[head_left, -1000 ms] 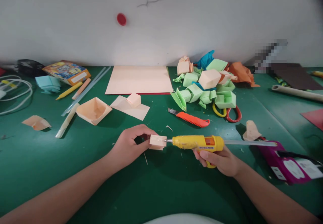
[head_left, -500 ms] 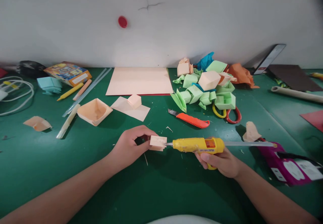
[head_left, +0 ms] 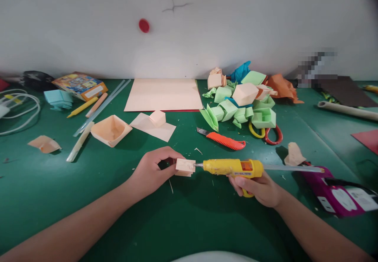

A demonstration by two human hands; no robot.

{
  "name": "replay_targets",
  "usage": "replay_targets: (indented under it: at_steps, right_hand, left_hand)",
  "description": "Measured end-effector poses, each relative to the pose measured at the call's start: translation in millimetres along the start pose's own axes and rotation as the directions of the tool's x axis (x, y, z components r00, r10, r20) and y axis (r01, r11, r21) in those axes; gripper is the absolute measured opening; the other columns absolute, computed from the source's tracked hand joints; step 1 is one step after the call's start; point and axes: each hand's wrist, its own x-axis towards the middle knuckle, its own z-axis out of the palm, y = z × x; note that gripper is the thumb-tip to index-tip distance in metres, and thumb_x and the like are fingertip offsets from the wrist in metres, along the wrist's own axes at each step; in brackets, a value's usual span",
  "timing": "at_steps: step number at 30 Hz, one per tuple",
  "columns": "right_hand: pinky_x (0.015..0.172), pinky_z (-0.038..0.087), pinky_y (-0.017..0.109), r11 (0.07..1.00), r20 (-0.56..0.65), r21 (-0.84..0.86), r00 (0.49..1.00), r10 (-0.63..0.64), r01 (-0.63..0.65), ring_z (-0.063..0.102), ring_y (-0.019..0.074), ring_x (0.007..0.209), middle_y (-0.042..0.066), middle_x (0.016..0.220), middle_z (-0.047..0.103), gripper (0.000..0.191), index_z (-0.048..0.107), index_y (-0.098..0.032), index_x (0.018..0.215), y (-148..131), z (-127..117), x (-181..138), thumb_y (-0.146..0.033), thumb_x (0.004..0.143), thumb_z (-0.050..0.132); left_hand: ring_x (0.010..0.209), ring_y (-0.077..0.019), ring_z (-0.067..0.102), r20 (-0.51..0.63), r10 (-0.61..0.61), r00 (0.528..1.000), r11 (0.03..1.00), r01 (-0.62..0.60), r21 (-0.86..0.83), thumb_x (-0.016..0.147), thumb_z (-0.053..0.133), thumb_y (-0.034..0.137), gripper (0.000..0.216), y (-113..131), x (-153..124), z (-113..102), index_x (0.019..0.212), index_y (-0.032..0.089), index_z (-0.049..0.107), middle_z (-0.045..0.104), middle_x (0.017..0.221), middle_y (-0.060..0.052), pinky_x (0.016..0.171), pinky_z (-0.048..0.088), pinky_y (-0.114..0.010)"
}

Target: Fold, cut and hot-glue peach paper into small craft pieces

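Note:
My left hand (head_left: 153, 170) pinches a small peach folded paper piece (head_left: 185, 166) just above the green table (head_left: 88, 199). My right hand (head_left: 260, 188) grips the handle of a yellow hot glue gun (head_left: 233, 167), held level. Its metal nozzle touches the right side of the paper piece. A clear glue stick (head_left: 292, 168) juts from the gun's back toward the right.
An orange utility knife (head_left: 224, 139) lies just beyond the gun. Behind it sit a heap of green and peach paper boxes (head_left: 242, 102) and scissors (head_left: 267, 132). A peach sheet (head_left: 163, 93), an open paper box (head_left: 110, 130), glue sticks (head_left: 79, 142) and a purple packet (head_left: 333, 194) lie around.
The glue gun's nozzle dipped slightly against the paper piece and came back up; both hands stay in nearly the same place.

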Motion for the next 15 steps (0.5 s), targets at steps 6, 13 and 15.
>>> replay_targets:
  at_steps: [6,13,15]
  right_hand:
    - [0.052,0.041,0.025,1.000,-0.014,0.001,1.000,-0.023,0.023,0.051,0.0119,0.051,0.000,0.054,0.054,0.051,0.056,-0.018,0.061,1.9,0.2,-0.3,-0.050,0.101,0.052]
    - [0.052,0.041,0.025,1.000,-0.017,0.012,0.999,-0.029,0.029,0.050,0.0117,0.052,0.000,0.054,0.054,0.051,0.055,-0.018,0.062,0.9,0.8,0.3,-0.050,0.102,0.051]
    - [0.052,0.041,0.025,1.000,-0.015,0.014,1.000,-0.027,0.027,0.050,0.0115,0.052,0.000,0.054,0.054,0.051,0.055,-0.018,0.061,0.9,0.3,0.2,-0.050,0.102,0.051]
  left_hand:
    - [0.083,-0.0166,0.069,-0.003,0.004,1.000,1.000,-0.004,-0.004,0.084,0.065,0.022,0.016,-0.8,-0.7,0.9,0.093,0.024,0.077,0.076,0.093,-0.001,0.072,0.051,-0.026]
    - [0.083,-0.0162,0.069,-0.006,0.000,1.000,1.000,0.000,-0.002,0.083,0.065,0.020,0.016,-1.5,-0.6,0.7,0.093,0.025,0.077,0.076,0.092,0.000,0.072,0.051,-0.025]
    - [0.083,-0.0158,0.069,-0.009,0.001,1.000,1.000,-0.001,-0.004,0.083,0.065,0.020,0.016,-1.1,-0.4,0.6,0.092,0.025,0.077,0.076,0.092,0.000,0.071,0.051,-0.025]
